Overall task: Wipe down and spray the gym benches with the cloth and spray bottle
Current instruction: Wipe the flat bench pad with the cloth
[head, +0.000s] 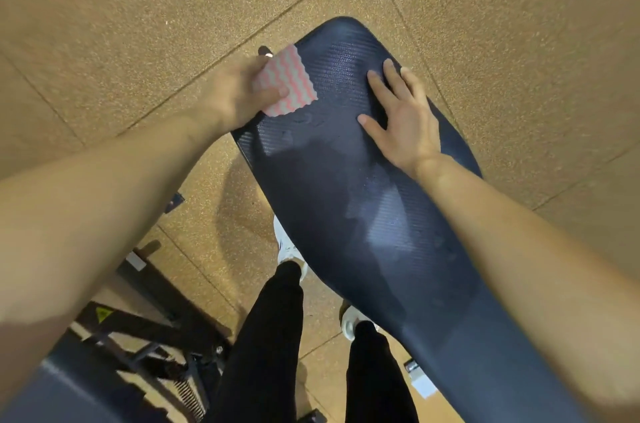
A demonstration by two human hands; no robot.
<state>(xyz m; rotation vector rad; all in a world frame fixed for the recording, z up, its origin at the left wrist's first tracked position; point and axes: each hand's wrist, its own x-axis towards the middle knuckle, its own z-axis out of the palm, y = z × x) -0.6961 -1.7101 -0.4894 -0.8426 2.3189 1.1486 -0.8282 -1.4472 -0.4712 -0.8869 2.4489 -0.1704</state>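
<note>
A long dark padded gym bench (pixel 346 180) runs from the lower right up to the centre, with wet streaks on its textured top. My left hand (pixel 235 93) holds a pink-and-white wavy-striped cloth (pixel 289 81) at the bench's left edge near its far end, thumb on top of the cloth. Flat on the pad's right side lies my right hand (pixel 401 117), its fingers straight and spread. No spray bottle is in view.
Speckled tan rubber floor tiles (pixel 138 24) surround the bench. A black metal machine frame (pixel 138 336) with a yellow warning sticker stands at the lower left. My legs in black trousers and white shoes (pixel 291 249) stand beside the bench's left side.
</note>
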